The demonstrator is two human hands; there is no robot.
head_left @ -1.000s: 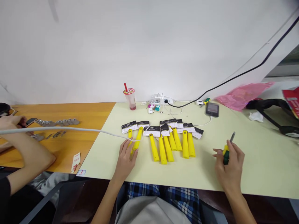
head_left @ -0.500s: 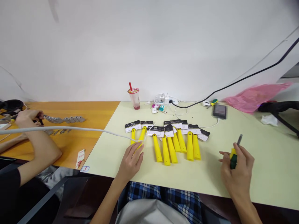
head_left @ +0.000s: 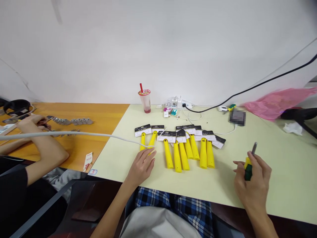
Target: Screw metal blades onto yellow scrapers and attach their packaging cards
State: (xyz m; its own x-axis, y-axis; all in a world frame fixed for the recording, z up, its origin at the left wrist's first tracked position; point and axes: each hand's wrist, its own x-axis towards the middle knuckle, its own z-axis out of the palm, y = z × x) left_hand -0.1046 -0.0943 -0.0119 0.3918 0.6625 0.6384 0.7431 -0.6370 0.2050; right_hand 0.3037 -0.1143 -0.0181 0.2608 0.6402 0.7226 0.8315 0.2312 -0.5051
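My left hand (head_left: 141,166) lies over the lower ends of two yellow plastic handles with card tags, its fingers stretched out and the thumb apart. Whether its fingertips press on the handles is hard to see. In my right hand (head_left: 255,180), above the table at the right, is a screwdriver (head_left: 248,168) with a yellow and green grip, its metal end pointing up. Between the hands, several more yellow handles (head_left: 183,157) lie in a fanned row. Black and white cards (head_left: 167,136) are at their upper ends.
A white cable (head_left: 99,134) crosses the view at left. Toward the wall stand a cup with a red straw (head_left: 146,100) and a power strip (head_left: 174,103). A pink plastic bag (head_left: 279,104) lies at right. A co-worker's arm (head_left: 47,148) rests over the orange table (head_left: 106,114) with small metal parts.
The view has shifted slightly, so the table things appear a little to the right and higher. Both hands keep nearly the same pose, and the screwdriver stays in my right hand.
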